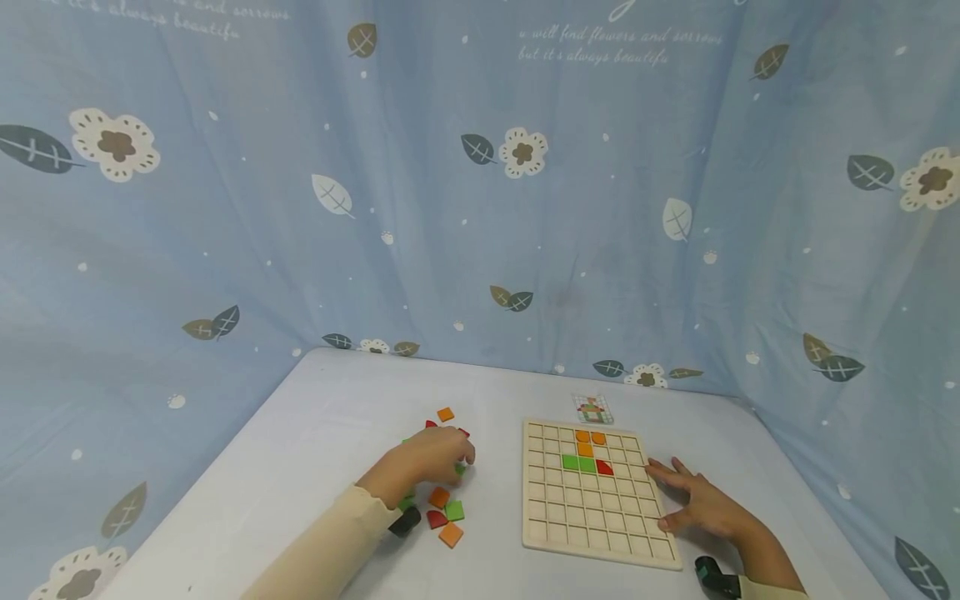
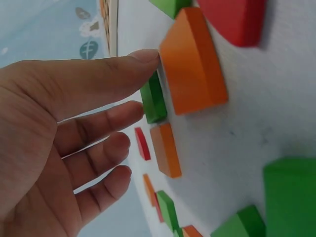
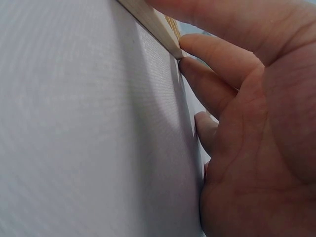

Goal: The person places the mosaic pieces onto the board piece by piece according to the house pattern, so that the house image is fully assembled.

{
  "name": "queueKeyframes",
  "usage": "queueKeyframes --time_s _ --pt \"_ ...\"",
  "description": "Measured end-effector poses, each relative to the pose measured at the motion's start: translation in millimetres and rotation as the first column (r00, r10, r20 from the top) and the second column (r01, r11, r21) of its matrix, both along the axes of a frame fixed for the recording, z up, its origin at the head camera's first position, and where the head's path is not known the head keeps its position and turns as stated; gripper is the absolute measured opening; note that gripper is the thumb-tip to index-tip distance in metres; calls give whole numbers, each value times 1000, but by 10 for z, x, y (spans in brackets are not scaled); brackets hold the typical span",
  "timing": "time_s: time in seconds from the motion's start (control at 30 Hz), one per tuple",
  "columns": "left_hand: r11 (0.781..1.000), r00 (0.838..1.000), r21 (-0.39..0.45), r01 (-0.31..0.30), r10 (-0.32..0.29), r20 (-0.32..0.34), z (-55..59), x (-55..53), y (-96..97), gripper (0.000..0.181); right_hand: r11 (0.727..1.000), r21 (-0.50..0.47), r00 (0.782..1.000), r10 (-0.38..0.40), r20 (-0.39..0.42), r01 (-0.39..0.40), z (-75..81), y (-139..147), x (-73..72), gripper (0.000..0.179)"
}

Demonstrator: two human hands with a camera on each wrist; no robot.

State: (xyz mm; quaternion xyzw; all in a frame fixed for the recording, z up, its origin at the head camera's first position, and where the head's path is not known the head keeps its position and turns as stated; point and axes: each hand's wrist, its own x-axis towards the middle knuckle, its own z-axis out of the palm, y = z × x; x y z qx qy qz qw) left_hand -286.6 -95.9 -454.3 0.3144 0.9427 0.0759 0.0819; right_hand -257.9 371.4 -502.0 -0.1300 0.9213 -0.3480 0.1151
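Note:
My left hand [image 1: 438, 454] is low over the scattered tiles, with thumb and index fingertip at a small green tile [image 2: 154, 98]; the thumb hides its upper end in the left wrist view. Close beside that tile lie a larger-looking orange tile [image 2: 190, 64] and another orange tile [image 2: 166, 149]. My right hand [image 1: 705, 500] rests at the right edge of the wooden grid board [image 1: 555, 537], its fingers spread and fingertips touching the rim. Set in the board's upper cells are orange pieces [image 1: 585, 450], two green squares [image 1: 579, 463] and a red quarter-round piece [image 1: 604, 468].
A small pattern card [image 1: 592, 408] lies behind the board. More loose tiles are around the left hand, including a green square [image 1: 454, 510], an orange square [image 1: 451, 534] and a red piece [image 1: 437, 519]. A blue patterned curtain [image 1: 420, 208] hangs behind the white table [image 1: 337, 392].

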Motion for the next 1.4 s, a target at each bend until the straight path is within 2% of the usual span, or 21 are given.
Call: queueKeyframes --time_s 0.23,0.53,0.77,1.03,1.4 --pt "999 999 12 -35 34 41 15 36 -41 27 1000 12 1000 -6 3 6 -10 -3 3 95" --pt "999 998 33 -27 25 52 4 57 -83 27 1000 14 1000 -7 5 6 12 -23 15 95" --pt "998 997 35 -51 49 60 -4 54 -141 27 1000 27 1000 1 0 -1 -5 -19 -5 94" --pt "999 999 42 -11 9 50 -25 24 -195 25 999 44 1000 -18 2 18 1 -31 4 97" --pt "995 998 96 -15 9 66 -59 -6 -203 21 1000 16 1000 -15 12 15 20 -18 -1 94"
